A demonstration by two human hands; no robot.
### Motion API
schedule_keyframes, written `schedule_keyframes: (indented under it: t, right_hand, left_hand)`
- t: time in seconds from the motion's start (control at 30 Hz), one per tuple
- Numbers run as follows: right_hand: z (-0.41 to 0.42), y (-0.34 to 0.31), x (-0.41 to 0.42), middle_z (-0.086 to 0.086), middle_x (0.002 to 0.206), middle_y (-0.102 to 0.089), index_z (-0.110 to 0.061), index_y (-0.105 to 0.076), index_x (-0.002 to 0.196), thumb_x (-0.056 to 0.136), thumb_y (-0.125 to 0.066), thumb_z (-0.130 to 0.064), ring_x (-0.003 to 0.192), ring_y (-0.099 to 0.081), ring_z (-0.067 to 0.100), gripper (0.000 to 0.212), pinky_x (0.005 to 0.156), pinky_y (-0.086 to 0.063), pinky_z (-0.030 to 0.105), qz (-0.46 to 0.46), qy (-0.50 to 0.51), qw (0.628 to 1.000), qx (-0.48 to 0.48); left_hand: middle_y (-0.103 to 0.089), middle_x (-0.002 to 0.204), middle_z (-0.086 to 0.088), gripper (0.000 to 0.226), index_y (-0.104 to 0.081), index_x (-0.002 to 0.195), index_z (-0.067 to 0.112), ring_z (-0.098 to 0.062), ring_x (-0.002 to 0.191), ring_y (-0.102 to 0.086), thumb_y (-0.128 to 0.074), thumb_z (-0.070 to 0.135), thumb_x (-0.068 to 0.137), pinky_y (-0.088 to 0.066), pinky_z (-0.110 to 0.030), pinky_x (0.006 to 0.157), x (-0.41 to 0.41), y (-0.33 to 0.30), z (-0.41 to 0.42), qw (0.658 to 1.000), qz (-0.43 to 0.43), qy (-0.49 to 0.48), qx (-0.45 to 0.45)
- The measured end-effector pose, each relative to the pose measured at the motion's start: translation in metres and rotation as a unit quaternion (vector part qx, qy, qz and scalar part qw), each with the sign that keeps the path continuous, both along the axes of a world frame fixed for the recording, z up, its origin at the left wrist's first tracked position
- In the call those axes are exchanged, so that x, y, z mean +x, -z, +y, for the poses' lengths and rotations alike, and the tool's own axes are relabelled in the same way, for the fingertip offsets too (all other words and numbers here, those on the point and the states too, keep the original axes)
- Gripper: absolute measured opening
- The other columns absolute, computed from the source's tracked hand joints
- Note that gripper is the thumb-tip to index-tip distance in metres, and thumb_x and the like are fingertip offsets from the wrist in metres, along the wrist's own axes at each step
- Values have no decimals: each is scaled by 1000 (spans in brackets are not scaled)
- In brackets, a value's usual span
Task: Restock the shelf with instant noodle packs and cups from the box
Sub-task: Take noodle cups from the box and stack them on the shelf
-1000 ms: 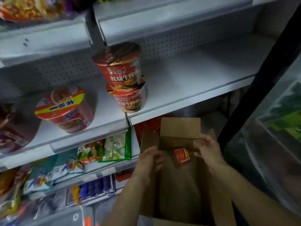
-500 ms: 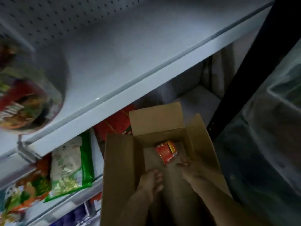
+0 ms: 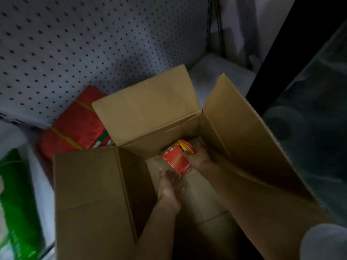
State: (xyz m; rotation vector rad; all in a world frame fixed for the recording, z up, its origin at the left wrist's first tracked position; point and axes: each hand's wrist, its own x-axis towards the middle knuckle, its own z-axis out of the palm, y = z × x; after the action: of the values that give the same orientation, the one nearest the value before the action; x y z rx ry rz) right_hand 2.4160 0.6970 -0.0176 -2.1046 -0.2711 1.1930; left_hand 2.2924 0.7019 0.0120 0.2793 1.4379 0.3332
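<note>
So we're looking straight down past the pegboard back panel point(image 3: 78, 45) of the shelf into the box point(image 3: 244, 139), which sits open with all its flaps folded out. Wedged behind the box there's a red pack point(image 3: 75, 126), and a green pack point(image 3: 16, 199) at the far left edge, both blurry.

Down in the box there's basically one thing left that we can see: a red cup point(image 3: 175, 159) lying on its side against the far wall, lid end pointing away from us. The rest of the floor looks like bare cardboard, though the near part is too dark to be sure.

Both hands are in there. Our right hand point(image 3: 200, 158) is wrapped round the cup's lid end. Our left hand point(image 3: 171, 182) is spread, fingers relaxed, just under the cup's base, touching it or nearly, hard to tell in this light.

For doing this bit well, we'd say: cup the base with the left, keep the right round the body and not on the foil lid so nothing dents, turn it upright while lifting, and come up through the middle so it clears the flaps.
</note>
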Motion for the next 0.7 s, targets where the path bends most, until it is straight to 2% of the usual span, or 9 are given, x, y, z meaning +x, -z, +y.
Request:
schedule_keyframes:
  t: [0.07, 0.2, 0.3, 0.4, 0.53, 0.6, 0.7]
  right_hand:
    - [3, 3, 0, 14, 144, -47, -11, -41, 144, 93, -64, -26, 131, -45, 30, 58, 97, -37, 28, 14, -23, 1000, -4]
    - [-5, 16, -5, 10, 129, -58, -15, -51, 133, 89, -67, -36, 115, -58, 29, 52, 85, -45, 28, 33, -34, 999, -15]
    - [-21, 13, -15, 8, 127, -59, -19, -50, 132, 84, -72, -39, 110, -61, 29, 56, 88, -50, 34, 55, -13, 998, -4]
    - [-38, 0, -22, 11, 130, -57, -16, -46, 139, 88, -71, -29, 113, -60, 32, 58, 88, -50, 35, 80, 8, 997, 3]
    - [-61, -32, -30, 16, 128, -59, -11, -48, 137, 95, -61, -23, 109, -62, 31, 46, 82, -50, 35, 109, 31, 994, 3]
    - [-75, -52, -36, 17, 125, -61, -10, -50, 134, 96, -59, -24, 102, -64, 30, 42, 81, -53, 38, 112, 38, 993, 2]
    - [-102, -89, -49, 15, 115, -64, -9, -53, 128, 97, -57, -29, 99, -66, 30, 37, 90, -53, 43, 110, 41, 993, -9]
  left_hand:
    - [-47, 149, -5, 65, -40, 148, 21, -24, 137, -43, -26, 62, 99, -31, -39, 109, 3, 14, 7, 1000, -11, 28, -4]
    - [-54, 142, -6, 70, -46, 145, 21, -23, 132, -48, -19, 65, 99, -34, -35, 103, 0, 19, 9, 998, -7, 67, 16]
    - [-58, 138, -5, 72, -49, 143, 22, -24, 132, -48, -16, 68, 97, -29, -42, 112, -10, 12, 4, 993, 8, 112, 39]
    - [-55, 142, -4, 71, -48, 144, 23, -23, 135, -45, -16, 66, 98, -26, -43, 113, -19, 0, -3, 988, 35, 139, 53]
    - [-55, 142, -7, 66, -50, 141, 20, -25, 135, -45, -17, 60, 101, -27, -42, 113, -34, -31, -22, 988, 42, 135, 63]
    - [-53, 143, -9, 64, -50, 143, 18, -26, 135, -45, -18, 57, 102, -32, -39, 106, -41, -58, -35, 989, 28, 131, 55]
    - [-53, 140, -6, 60, -47, 143, 15, -24, 135, -42, -15, 48, 105, -31, -31, 82, -51, -108, -59, 986, 21, 148, 74]
